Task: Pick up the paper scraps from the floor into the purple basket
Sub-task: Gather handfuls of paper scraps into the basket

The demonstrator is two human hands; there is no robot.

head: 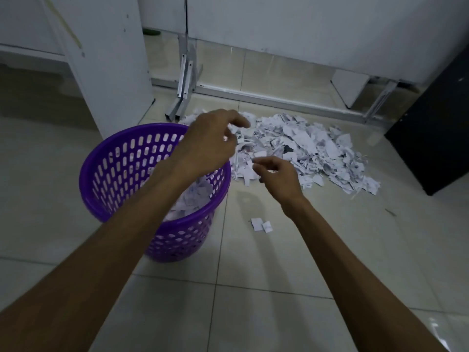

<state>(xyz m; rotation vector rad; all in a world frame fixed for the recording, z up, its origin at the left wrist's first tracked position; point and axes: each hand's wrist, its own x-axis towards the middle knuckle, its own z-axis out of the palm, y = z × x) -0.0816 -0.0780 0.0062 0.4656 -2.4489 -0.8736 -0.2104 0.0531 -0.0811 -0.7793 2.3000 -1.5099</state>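
One purple basket [106, 179] stands upright on the tiled floor [253, 288], with a layer of white scraps [193, 196] lying in its bottom. One large pile [304, 148] of paper scraps, far too many to count, is spread over the floor just right of and behind the basket; its near edge almost meets the basket's right rim. Two loose scraps [261, 224] lie side by side on bare tile, apart from the pile and just right of the basket's base.

Two bare hands are in view. The left hand [210, 141] hangs over the basket's far right rim, fingers curled; something white shows at the fingertips, but whether they hold paper or merely overlap the pile behind I cannot tell. The right hand [279, 176] hovers over the pile's near left edge, thumb and forefinger pinched on a small white scrap [250, 165].

Behind the pile a metal frame [266, 97] runs along the floor under a white panel [317, 29]. A black cabinet [436, 138] bounds the pile's right side, and a white panel edge [109, 59] stands behind the basket. Open tile lies in front of the basket and pile.
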